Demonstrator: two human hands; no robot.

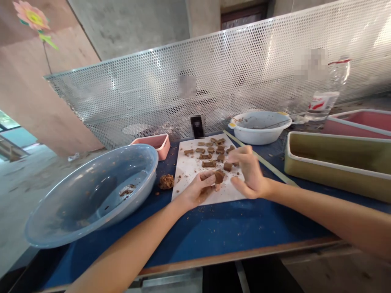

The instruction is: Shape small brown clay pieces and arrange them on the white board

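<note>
Outdoors, on a blue surface (232, 228) backed by a perforated metal screen (214, 81), a large blue basin (91, 191) sits beside a white board (189, 171) strewn with brown pieces (209, 164). Left hand (198, 189) pinches one brown lump (218, 177) above the board; right hand (249, 173), fingers loosely curled and empty, hovers just beside it.

Blurred patches on mesh screen (244, 69); pink tray (363, 122) cut by right edge; brown piece (218, 177) partly hidden by left hand (198, 190) fingers.
</note>
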